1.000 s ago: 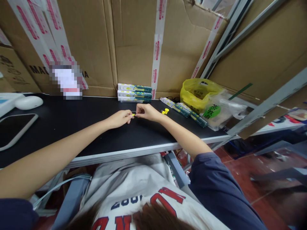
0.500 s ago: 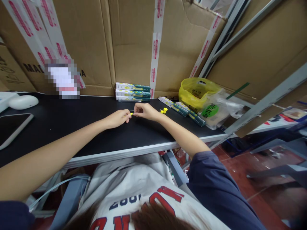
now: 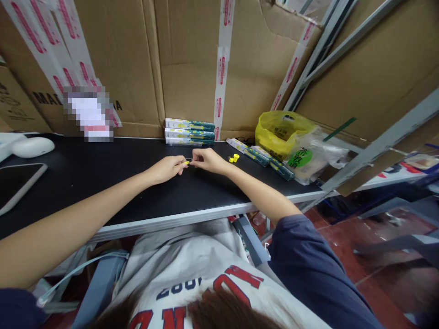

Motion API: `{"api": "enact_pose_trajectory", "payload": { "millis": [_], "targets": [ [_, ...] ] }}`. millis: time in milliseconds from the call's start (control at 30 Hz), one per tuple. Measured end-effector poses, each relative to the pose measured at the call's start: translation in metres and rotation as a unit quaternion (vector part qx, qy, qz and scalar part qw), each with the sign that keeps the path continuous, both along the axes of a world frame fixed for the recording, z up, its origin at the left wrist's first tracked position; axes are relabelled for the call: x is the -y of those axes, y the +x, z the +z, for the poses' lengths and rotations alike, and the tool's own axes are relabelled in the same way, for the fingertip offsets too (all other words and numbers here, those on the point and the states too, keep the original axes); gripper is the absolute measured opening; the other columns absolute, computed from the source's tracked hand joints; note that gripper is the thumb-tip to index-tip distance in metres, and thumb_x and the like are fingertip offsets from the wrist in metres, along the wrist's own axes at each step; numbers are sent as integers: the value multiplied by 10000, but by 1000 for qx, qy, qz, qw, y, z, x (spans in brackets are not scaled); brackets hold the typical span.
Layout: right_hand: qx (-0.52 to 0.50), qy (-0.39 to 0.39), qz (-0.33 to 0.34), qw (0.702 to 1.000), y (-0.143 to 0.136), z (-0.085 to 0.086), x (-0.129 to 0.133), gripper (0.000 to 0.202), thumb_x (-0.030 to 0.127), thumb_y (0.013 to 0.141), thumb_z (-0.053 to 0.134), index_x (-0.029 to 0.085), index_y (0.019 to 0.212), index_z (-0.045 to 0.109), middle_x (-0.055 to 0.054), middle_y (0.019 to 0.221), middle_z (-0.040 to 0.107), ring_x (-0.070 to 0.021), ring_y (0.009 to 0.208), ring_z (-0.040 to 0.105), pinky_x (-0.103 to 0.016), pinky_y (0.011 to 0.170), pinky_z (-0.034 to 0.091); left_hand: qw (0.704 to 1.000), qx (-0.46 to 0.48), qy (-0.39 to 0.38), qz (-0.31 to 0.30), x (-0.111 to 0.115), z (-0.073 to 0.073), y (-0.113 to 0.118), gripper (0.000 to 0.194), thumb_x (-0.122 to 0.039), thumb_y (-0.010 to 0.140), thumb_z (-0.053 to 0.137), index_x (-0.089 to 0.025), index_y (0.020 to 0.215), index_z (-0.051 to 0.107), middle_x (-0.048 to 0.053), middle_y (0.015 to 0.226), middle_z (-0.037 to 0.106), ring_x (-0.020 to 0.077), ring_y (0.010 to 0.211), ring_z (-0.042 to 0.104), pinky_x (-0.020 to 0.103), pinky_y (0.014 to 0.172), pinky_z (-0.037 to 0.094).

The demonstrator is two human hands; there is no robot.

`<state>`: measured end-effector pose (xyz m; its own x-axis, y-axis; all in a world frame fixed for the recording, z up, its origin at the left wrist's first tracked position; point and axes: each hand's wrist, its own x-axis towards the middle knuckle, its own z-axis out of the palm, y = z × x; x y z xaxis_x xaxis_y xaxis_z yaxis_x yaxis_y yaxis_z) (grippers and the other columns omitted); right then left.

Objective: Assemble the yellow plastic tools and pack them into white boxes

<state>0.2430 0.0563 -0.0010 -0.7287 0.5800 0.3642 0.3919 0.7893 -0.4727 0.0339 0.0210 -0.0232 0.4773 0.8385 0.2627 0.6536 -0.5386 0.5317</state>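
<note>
Above the black tabletop, my left hand (image 3: 168,169) is closed on a small yellow piece (image 3: 186,162) whose tip sticks out between thumb and fingers. My right hand (image 3: 207,161) is pinched just to the right of it. A thin pale line, like a wire or thread, shows in the narrow gap between both hands. What the right fingertips hold is too small to make out. Small yellow caps (image 3: 234,158) lie on the table just right of my right hand.
Behind my hands stands a stack of slim printed boxes (image 3: 190,130) against a large carton (image 3: 192,64). More slim boxes (image 3: 259,156) lie at right, beside a yellow plastic bag (image 3: 277,132) and a clear bag (image 3: 303,167). A white mouse (image 3: 33,147) and a tablet-like device (image 3: 20,183) are at left.
Both hands keep nearly the same place and grip. The pale line between them shows slightly more as a curve, and the yellow tip has shifted very little.
</note>
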Motion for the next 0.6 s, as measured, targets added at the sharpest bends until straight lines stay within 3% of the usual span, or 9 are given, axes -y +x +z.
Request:
{"api": "enact_pose_trajectory", "payload": {
  "millis": [167, 600],
  "targets": [
    [-6, -1, -27, 1000, -4, -7, -1, 187, 230, 846, 626, 165, 716, 508, 16, 636, 605, -115, 606, 535, -224, 622, 352, 1000, -7, 5, 10, 1, 1, 1, 280, -407, 882, 416, -217, 700, 511, 12, 649, 631, 168, 608, 562, 276, 645, 401],
    [-74, -2, -87, 993, -10, -8, 3, 229, 253, 859, 620, 183, 702, 469, 14, 612, 622, -122, 582, 552, -232, 604, 361, 997, 6, 59, 49, 8, 5, 3, 108, -324, 917, 417, -240, 851, 432, 5, 681, 641, 194, 647, 592, 295, 654, 392]
  ]
}}
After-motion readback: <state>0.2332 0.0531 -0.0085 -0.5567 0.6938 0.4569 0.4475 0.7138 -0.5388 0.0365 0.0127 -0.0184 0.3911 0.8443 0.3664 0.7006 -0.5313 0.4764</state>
